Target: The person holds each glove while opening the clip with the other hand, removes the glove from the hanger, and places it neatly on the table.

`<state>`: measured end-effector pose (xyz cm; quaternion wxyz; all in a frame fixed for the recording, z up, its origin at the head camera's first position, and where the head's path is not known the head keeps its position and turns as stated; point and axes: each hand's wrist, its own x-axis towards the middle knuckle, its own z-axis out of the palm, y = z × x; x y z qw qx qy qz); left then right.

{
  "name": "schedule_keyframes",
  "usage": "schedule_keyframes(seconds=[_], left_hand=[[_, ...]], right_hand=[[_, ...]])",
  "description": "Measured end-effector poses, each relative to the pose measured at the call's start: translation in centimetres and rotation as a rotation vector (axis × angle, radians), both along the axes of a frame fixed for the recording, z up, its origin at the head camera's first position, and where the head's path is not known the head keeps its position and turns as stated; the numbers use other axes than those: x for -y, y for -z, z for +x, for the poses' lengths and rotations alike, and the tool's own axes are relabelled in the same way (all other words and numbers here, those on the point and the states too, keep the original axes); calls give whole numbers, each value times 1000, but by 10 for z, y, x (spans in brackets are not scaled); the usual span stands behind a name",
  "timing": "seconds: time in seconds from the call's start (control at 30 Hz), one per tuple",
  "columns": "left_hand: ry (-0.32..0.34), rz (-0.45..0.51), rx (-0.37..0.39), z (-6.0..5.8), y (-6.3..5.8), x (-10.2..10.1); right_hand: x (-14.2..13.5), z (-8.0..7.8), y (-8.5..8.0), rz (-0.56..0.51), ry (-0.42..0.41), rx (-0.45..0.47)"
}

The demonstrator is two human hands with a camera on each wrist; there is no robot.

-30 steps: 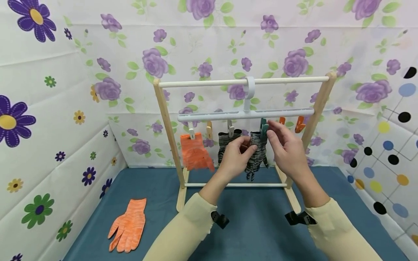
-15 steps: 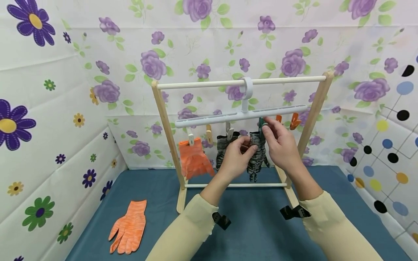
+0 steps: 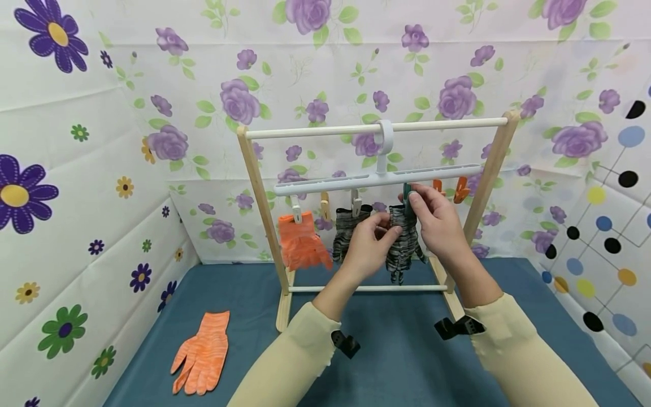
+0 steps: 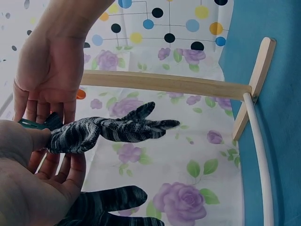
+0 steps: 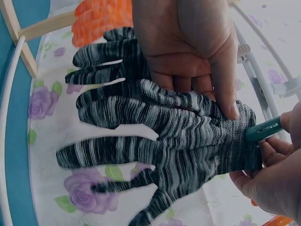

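My left hand [image 3: 367,246] pinches the cuff of a black-and-white striped knit glove [image 3: 402,243], thumb on the near side in the right wrist view. At that cuff my right hand [image 3: 442,226] pinches a green clothespin [image 5: 264,129], which sits over the cuff's edge. The glove's fingers dangle downward. Beside it, partly behind my left hand, another striped glove [image 3: 347,232] hangs from a grey clothespin [image 3: 357,204]. Farther left an orange glove [image 3: 302,243] hangs from a white clothespin [image 3: 296,210]. All are under a white hanger bar [image 3: 335,185].
The hanger hooks over the top rod [image 3: 315,131] of a wooden rack [image 3: 261,209]. A tan clothespin [image 3: 325,206] and two orange clothespins [image 3: 461,190] hang with nothing in them. A second orange glove [image 3: 203,353] lies flat on the blue table [image 3: 386,350], front left.
My right hand has moved slightly left and its fingers have closed on the green clothespin. The hanger has turned and tilted a little, and the hanging gloves have swung slightly. My left hand keeps its pinch.
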<state>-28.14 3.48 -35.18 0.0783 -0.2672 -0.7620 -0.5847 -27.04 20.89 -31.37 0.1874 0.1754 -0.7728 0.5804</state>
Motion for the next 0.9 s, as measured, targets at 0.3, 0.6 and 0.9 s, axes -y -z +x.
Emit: schedule_keyframes(seconds=[0.3, 0.6, 0.9], left_hand=[[-8, 3, 2, 1, 1, 1], [-15, -4, 4, 3, 2, 4], [-25, 2, -11, 2, 4, 4]], right_hand=[[2, 3, 0, -76, -21, 17], [3, 2, 2, -135, -22, 17], [4, 1, 3, -161, -14, 9]])
